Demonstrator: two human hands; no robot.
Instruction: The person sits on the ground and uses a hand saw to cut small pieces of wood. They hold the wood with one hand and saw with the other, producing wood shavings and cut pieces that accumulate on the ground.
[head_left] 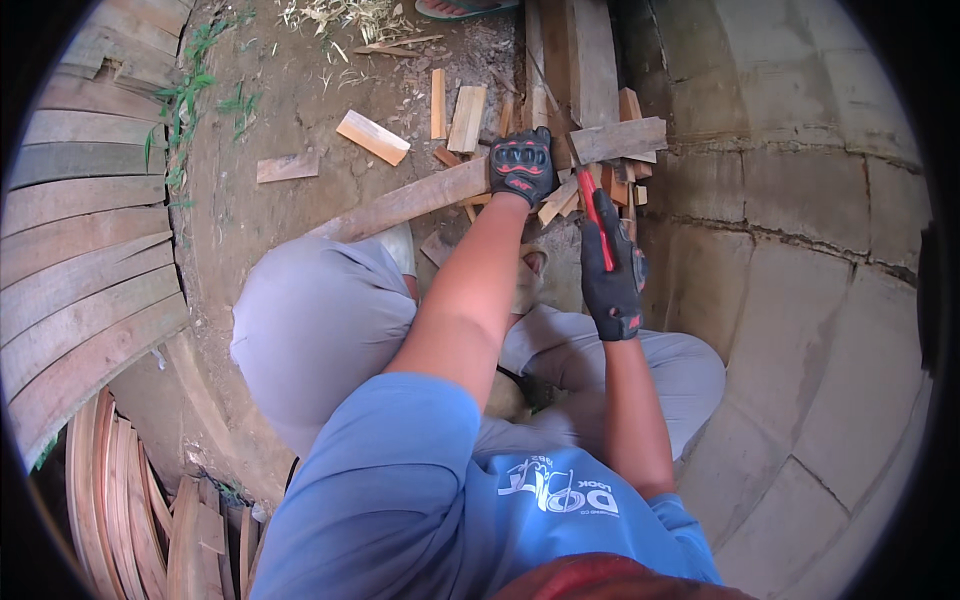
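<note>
My left hand (522, 165), in a black glove with red trim, is closed over a long wooden plank (420, 202) and bears down on it. The plank slants from beside my left knee up to the right. In my right hand (612, 268), gloved alike, is the red handle of a hand saw (596, 215). Its thin blade points away from me, seen nearly edge-on, and meets the plank just right of my left hand. How deep it sits in the wood I cannot tell. A short board (622, 140) lies in line with the plank, right of the blade.
Offcuts (372, 137) and several small wood pieces (467, 118) lie about on the dirt floor. Thick beams (592, 60) run away from me at the top. A cracked concrete wall (800, 200) bounds the right. Stacked boards (90, 240) fill the left. Part of a sandalled foot (465, 8) shows at the top.
</note>
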